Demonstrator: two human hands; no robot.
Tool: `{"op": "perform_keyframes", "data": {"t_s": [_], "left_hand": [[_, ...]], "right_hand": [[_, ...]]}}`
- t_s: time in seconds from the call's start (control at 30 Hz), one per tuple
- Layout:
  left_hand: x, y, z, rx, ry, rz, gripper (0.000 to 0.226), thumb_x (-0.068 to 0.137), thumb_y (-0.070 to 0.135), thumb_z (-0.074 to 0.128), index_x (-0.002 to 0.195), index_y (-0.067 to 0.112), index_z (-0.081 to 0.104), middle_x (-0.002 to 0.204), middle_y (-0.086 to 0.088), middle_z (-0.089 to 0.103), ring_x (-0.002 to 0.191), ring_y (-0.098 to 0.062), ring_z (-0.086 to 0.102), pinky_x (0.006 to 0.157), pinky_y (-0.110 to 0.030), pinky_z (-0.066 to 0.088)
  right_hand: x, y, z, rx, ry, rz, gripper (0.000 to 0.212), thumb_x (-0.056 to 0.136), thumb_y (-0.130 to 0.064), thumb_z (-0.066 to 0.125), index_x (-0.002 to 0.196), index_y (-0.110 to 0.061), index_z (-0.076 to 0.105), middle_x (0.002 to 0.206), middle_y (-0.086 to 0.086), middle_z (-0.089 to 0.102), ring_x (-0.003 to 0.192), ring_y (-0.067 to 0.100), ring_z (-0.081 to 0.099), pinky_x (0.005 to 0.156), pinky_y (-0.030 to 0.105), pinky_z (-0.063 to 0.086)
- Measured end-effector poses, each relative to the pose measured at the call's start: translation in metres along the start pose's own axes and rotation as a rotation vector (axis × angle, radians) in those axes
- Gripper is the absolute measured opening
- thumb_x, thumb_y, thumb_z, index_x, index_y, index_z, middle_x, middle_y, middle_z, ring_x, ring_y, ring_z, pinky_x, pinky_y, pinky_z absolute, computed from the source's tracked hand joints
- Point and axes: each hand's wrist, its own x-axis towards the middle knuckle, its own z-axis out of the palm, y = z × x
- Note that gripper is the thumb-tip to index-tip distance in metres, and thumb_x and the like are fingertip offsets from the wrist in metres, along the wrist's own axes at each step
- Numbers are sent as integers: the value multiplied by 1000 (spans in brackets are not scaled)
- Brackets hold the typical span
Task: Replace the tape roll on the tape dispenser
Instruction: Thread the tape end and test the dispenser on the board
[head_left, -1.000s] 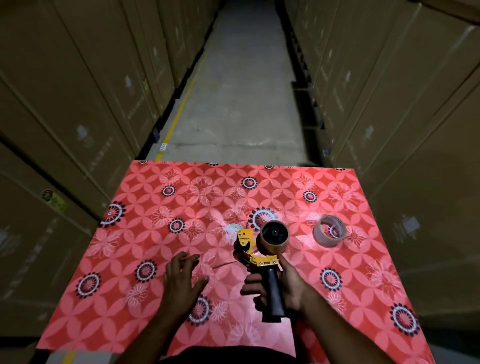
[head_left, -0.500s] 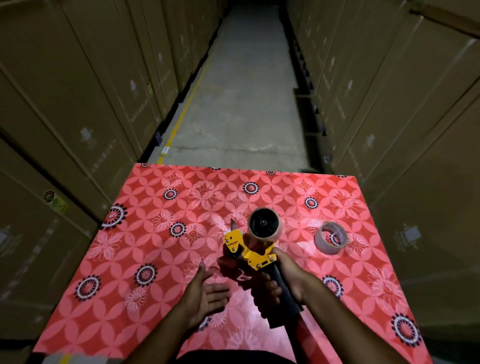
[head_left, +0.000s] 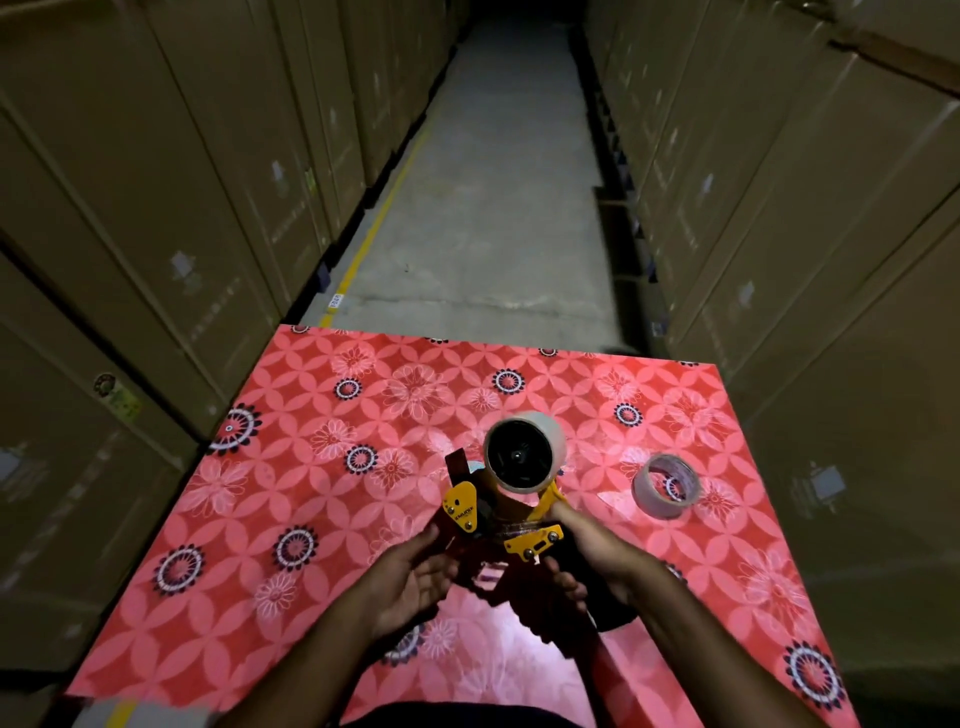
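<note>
Yellow metal and black plastic tape dispenser (head_left: 498, 525) held above the worktop, lower centre of the frame, head pointing away from the camera. A pale, nearly spent tape roll (head_left: 524, 457) sits on its hub, open core facing the camera, just above the yellow side plates. Right hand (head_left: 597, 561) wrapped around the black handle, fingers curled shut on it; handle mostly hidden under the hand. Left hand (head_left: 410, 582) at the dispenser's left side, palm up, fingers loosely spread, fingertips (head_left: 428, 535) at the yellow front flap; actual contact cannot be confirmed. A second roll of clear tape (head_left: 666, 486) lies tilted on the worktop to the right of centre, near the dispenser but apart from it. Worktop covered by a red cloth with white floral and black ring pattern (head_left: 322, 467). Beyond it, grey concrete aisle floor (head_left: 493, 208) runs to the top of the frame, walled by stacked brown cardboard cartons (head_left: 156, 182) left and right.
</note>
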Motion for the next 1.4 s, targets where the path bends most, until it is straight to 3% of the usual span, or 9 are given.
{"op": "perform_keyframes", "data": {"t_s": [0.17, 0.4, 0.57, 0.73, 0.9, 1.03, 1.13, 1.3, 1.4], "left_hand": [[7, -7, -4, -9, 86, 80, 1, 100, 0, 55, 100, -1, 57, 72, -18, 69, 54, -21, 71, 45, -25, 57], [12, 0, -21, -24, 120, 131, 17, 100, -7, 50, 102, -2, 67, 72, -14, 73, 52, -16, 67, 46, -23, 56], [6, 15, -46, 9, 147, 204, 22, 98, -14, 45, 102, -5, 64, 74, -18, 67, 53, -16, 66, 50, -22, 56], [-3, 34, -68, 59, 199, 323, 34, 95, -16, 50, 110, 7, 69, 93, -13, 74, 82, -23, 70, 71, -31, 57], [-5, 58, -89, 197, 303, 429, 30, 86, -15, 66, 107, 7, 67, 72, -12, 67, 59, -21, 64, 61, -29, 52], [-10, 75, -125, 140, 445, 519, 26, 83, -14, 71, 99, 4, 62, 60, -6, 70, 51, -20, 62, 54, -27, 51], [-13, 95, -163, 121, 505, 559, 30, 81, -17, 71, 95, 7, 60, 65, -10, 70, 56, -23, 64, 57, -31, 55], [4, 123, -193, 147, 602, 641, 32, 80, -17, 72, 88, 10, 56, 70, -19, 66, 65, -26, 61, 67, -38, 51], [15, 131, -216, 181, 680, 697, 33, 78, -17, 74, 81, 10, 55, 61, -8, 64, 63, -22, 58, 67, -33, 49]], "right_hand": [[3, 0, 2, -14, -5, 15, 67, 82, -78, 43, 57, -16, 49, 51, 1, 39, 42, 15, 29, 48, 25, 26], [15, -9, 11, -75, -31, -17, 63, 84, -72, 43, 57, -16, 52, 52, 3, 38, 41, 14, 29, 47, 27, 23], [31, -22, 28, -76, -30, -146, 68, 66, -70, 55, 94, -8, 56, 60, 9, 43, 44, 17, 29, 46, 28, 21], [49, -34, 49, 20, -50, -290, 49, 71, -58, 67, 98, -17, 66, 99, 15, 45, 69, 18, 44, 58, 30, 31], [54, -48, 70, -32, -106, -326, 34, 77, -47, 61, 91, -17, 68, 78, 8, 56, 57, 13, 43, 54, 26, 31], [62, -46, 70, -56, -131, -392, 42, 67, -56, 80, 96, -26, 77, 98, 15, 67, 84, 29, 56, 69, 35, 38], [64, -45, 66, -41, -98, -414, 55, 68, -52, 80, 111, -18, 71, 103, 9, 77, 91, 23, 72, 80, 39, 49], [96, -61, 81, -524, 39, -507, 46, 78, -67, 62, 109, -35, 72, 108, 4, 78, 103, 24, 72, 99, 57, 50], [104, -90, 110, -652, 119, -514, 55, 71, -72, 50, 82, -22, 69, 77, -4, 72, 70, 13, 65, 73, 36, 49]]}}
